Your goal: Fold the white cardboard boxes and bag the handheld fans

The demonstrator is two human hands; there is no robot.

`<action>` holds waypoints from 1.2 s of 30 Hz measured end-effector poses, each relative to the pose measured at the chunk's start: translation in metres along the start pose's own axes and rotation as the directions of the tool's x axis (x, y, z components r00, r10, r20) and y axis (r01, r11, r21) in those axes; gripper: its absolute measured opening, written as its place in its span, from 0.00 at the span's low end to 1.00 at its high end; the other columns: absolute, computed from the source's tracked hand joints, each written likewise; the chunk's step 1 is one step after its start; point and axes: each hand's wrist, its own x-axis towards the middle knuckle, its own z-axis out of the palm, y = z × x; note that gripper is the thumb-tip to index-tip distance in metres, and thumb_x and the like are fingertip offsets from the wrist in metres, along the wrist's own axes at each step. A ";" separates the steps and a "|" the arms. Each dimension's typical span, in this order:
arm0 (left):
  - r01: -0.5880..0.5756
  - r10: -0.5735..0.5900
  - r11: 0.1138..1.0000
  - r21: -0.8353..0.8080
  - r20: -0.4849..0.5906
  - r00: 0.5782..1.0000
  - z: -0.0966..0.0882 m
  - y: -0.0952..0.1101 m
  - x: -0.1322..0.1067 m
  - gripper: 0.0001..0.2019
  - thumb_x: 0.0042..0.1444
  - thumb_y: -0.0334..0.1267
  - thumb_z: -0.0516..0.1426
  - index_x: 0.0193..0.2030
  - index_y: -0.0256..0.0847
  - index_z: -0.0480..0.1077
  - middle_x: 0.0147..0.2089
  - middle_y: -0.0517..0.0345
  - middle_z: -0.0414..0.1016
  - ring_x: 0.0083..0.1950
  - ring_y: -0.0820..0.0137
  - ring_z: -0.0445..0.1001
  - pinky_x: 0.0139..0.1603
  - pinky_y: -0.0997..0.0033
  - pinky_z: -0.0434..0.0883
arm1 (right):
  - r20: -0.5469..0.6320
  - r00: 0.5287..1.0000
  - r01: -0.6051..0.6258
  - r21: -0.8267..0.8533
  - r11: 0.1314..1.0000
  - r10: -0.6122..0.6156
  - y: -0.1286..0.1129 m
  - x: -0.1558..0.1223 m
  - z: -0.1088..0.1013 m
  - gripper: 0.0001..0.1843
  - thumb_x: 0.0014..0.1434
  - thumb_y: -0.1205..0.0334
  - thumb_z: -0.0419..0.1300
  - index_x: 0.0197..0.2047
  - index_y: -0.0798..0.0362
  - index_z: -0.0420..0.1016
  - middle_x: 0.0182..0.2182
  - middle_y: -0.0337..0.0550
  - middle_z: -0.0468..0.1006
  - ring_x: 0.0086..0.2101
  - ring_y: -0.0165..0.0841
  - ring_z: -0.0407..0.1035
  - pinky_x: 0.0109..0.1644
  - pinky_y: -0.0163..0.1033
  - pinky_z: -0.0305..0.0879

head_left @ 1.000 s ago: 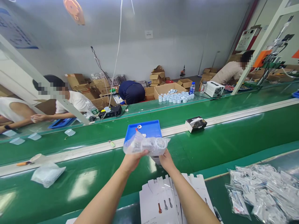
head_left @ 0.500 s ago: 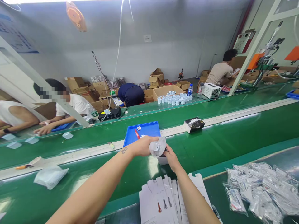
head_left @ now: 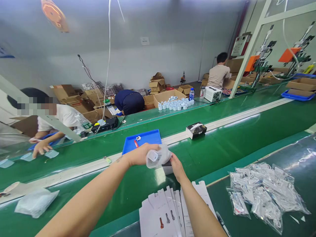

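My left hand [head_left: 142, 154] is wrapped around a white item in a translucent plastic bag [head_left: 161, 155], held above the belt. My right hand [head_left: 177, 167] pinches the bag's right end; its fingertips are partly hidden behind it. Directly below the bag stands a small white box [head_left: 168, 169], mostly covered by the bag and my hand. Beneath my forearms lies a stack of flat white printed cartons [head_left: 155, 210] with pictures of small handheld devices.
A blue tray [head_left: 153, 136] with a red marker lies beyond my hands. On the belt are a black box [head_left: 196, 130] and a wrapped packet [head_left: 37, 202]. Bagged white cables [head_left: 266, 194] are heaped at right, beside a pen [head_left: 223, 223]. Several co-workers sit or bend across the line.
My view has swung right, so the scene shifts left. The bag has tilted from end-on to lying more sideways between my hands. A co-worker's hand at left now reaches over the pale cups.
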 end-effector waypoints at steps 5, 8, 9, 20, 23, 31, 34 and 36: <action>0.000 -0.021 0.987 -0.159 -0.132 0.991 0.002 -0.026 0.003 0.20 0.48 0.51 0.58 0.44 0.40 0.66 0.41 0.53 0.75 0.42 0.62 0.75 0.44 0.64 0.72 | -0.069 0.998 0.006 -0.078 0.997 -0.012 0.010 0.007 0.002 0.23 0.61 0.47 0.50 0.40 0.52 0.80 0.40 0.46 0.83 0.46 0.45 0.73 0.52 0.48 0.67; 0.007 -0.021 0.986 -0.169 -0.085 0.996 0.004 -0.032 0.007 0.18 0.45 0.49 0.61 0.39 0.40 0.66 0.37 0.55 0.75 0.39 0.64 0.75 0.41 0.65 0.72 | -0.051 0.996 0.068 -0.106 0.992 -0.074 0.011 0.005 0.001 0.19 0.58 0.48 0.55 0.37 0.52 0.81 0.37 0.46 0.83 0.43 0.45 0.73 0.51 0.47 0.68; 0.012 -0.020 0.988 -0.157 -0.048 0.999 0.002 -0.032 0.007 0.17 0.43 0.47 0.62 0.36 0.40 0.66 0.34 0.58 0.74 0.36 0.66 0.74 0.38 0.68 0.71 | -0.040 0.995 0.088 -0.107 0.990 -0.092 0.010 0.003 0.001 0.20 0.58 0.47 0.54 0.38 0.52 0.81 0.38 0.46 0.83 0.43 0.44 0.73 0.50 0.46 0.68; 0.047 -0.046 0.999 0.005 0.300 0.953 0.013 -0.011 0.007 0.10 0.44 0.31 0.61 0.37 0.44 0.75 0.37 0.60 0.80 0.37 0.66 0.76 0.39 0.72 0.70 | 0.033 0.972 0.237 -0.183 0.954 -0.235 0.003 -0.005 0.032 0.25 0.65 0.47 0.46 0.41 0.53 0.80 0.39 0.49 0.81 0.43 0.42 0.73 0.51 0.46 0.68; 0.062 -0.047 0.997 -0.055 0.239 0.970 0.020 -0.001 -0.015 0.32 0.42 0.36 0.66 0.57 0.47 0.67 0.55 0.54 0.75 0.52 0.60 0.75 0.49 0.68 0.71 | -0.044 0.963 0.250 -0.225 0.942 -0.266 0.009 -0.011 0.034 0.25 0.65 0.47 0.46 0.46 0.53 0.78 0.45 0.53 0.79 0.48 0.44 0.71 0.56 0.49 0.65; 0.202 -0.210 0.923 0.328 -0.013 0.978 0.087 0.011 -0.038 0.15 0.51 0.21 0.51 0.39 0.36 0.75 0.40 0.43 0.80 0.44 0.56 0.79 0.46 0.61 0.73 | -0.142 0.935 0.277 -0.286 0.917 -0.326 0.009 -0.018 0.041 0.25 0.67 0.50 0.42 0.47 0.53 0.77 0.44 0.54 0.79 0.47 0.41 0.72 0.55 0.48 0.67; 0.223 -0.228 0.920 0.323 -0.024 0.973 0.094 0.011 -0.030 0.14 0.44 0.19 0.54 0.31 0.38 0.75 0.34 0.44 0.81 0.41 0.55 0.79 0.50 0.58 0.72 | -0.122 0.926 0.310 -0.298 0.903 -0.358 0.004 -0.021 0.049 0.25 0.67 0.48 0.44 0.45 0.53 0.78 0.43 0.53 0.80 0.46 0.40 0.73 0.55 0.47 0.67; 0.273 -0.257 0.917 0.292 -0.094 0.962 0.085 0.014 -0.040 0.13 0.46 0.21 0.53 0.33 0.39 0.76 0.36 0.46 0.82 0.43 0.56 0.79 0.55 0.57 0.69 | -0.130 0.917 0.325 -0.304 0.896 -0.377 -0.002 -0.022 0.054 0.25 0.67 0.49 0.43 0.47 0.53 0.77 0.44 0.53 0.80 0.48 0.39 0.72 0.57 0.47 0.66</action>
